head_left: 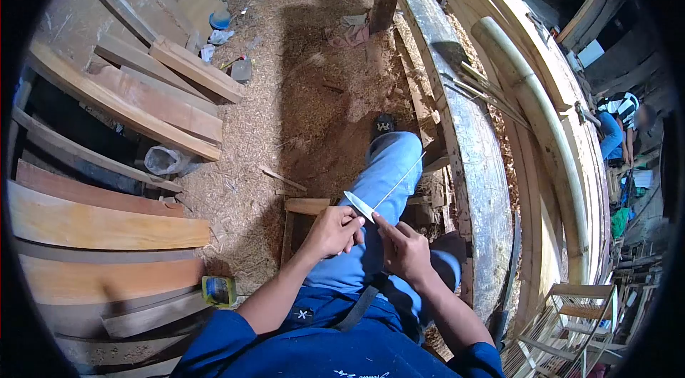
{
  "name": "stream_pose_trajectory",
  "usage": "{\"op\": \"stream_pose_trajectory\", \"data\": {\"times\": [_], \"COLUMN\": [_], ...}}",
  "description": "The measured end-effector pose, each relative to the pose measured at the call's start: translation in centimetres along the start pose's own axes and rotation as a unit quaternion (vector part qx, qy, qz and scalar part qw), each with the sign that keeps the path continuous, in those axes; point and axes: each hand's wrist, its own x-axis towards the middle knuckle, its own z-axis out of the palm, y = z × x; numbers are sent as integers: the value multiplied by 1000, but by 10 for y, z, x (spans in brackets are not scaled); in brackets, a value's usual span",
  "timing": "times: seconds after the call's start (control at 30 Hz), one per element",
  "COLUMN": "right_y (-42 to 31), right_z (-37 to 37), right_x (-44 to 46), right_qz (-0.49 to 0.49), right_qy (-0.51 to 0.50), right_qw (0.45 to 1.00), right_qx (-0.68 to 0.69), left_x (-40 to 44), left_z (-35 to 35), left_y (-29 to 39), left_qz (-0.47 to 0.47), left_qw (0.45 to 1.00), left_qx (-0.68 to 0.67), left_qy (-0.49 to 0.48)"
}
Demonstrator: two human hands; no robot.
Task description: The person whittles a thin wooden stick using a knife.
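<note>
My left hand [334, 232] is closed with its fingers bent, at the lower edge of a pale, flat, blade-shaped piece [358, 205] above my thigh. Across from it, my right hand [407, 251] has its index finger stretched to the piece's near end, the other fingers curled. A thin straight stick [401, 181] runs from those right fingertips up and away over my jeans. Exactly how each hand grips is partly hidden by the fingers.
A long worn timber beam [467, 135] stands at my right, with thin sticks and a bamboo pole [546, 107] beside it. Stacked boards [107, 217] fill the left. Wood shavings [250, 121] cover the floor. Another person [619, 124] sits far right, near a wooden frame [581, 310].
</note>
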Motion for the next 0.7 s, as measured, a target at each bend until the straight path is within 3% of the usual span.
{"op": "stream_pose_trajectory", "data": {"times": [0.27,0.7], "right_y": [7,21], "right_z": [-1,5], "right_x": [1,3], "right_qz": [29,31], "right_qy": [13,60], "right_qw": [998,993], "right_qx": [-51,-101], "left_x": [-13,-86], "left_z": [9,-35], "left_y": [-15,-56], "left_qz": [28,-9], "left_qw": [997,999], "left_qx": [-19,1], "left_qy": [74,41]}}
